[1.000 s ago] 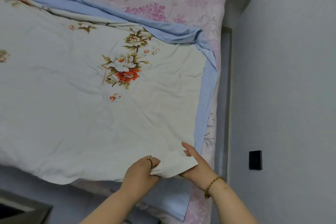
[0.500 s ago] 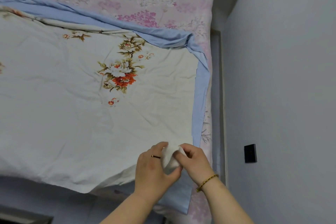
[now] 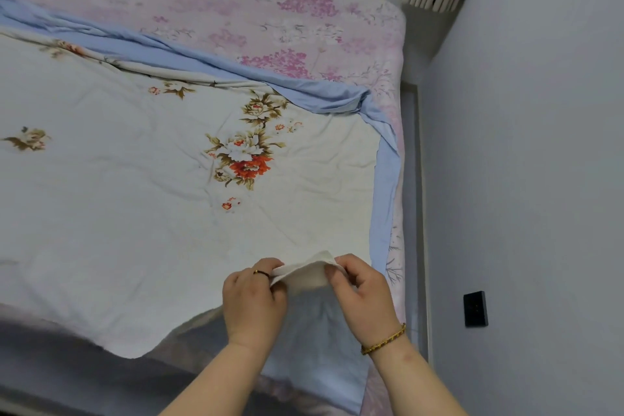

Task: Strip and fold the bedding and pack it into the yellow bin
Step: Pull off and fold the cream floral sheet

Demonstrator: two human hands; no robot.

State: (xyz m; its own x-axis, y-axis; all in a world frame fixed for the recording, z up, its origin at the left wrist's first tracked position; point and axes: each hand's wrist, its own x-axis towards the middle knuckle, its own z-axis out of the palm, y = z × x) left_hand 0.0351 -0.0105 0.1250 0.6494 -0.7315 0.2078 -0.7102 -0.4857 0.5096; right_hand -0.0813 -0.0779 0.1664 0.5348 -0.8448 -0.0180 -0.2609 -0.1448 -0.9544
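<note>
Gripping the near right corner of the white floral quilt with both hands. Recorded the left hand closed on the fabric edge, fingers curled over it. Recorded the right hand pinching the same corner from the other side, with a short span of cloth drawn between the two.

Checked against one second back: logged the corner then as lying low on the bed, with the right hand flatter beneath it. Half a second back, found it bunched tight between both hands. Now noted it raised off the blue sheet and spread slightly, with more of the blue exposed below the wrists.

Judged the grasp secured and the lift barely begun, most likely the start of a fold or a strip-back.

Found the rest of the quilt spread flat and wrinkled, bordered by the blue sheet along its far and right edges. Saw the pink-flowered bottom sheet beyond that.

Saw no yellow bin in view, so could not place it. Rated the task as early: nothing folded, nothing packed, all three layers on the bed.
</note>
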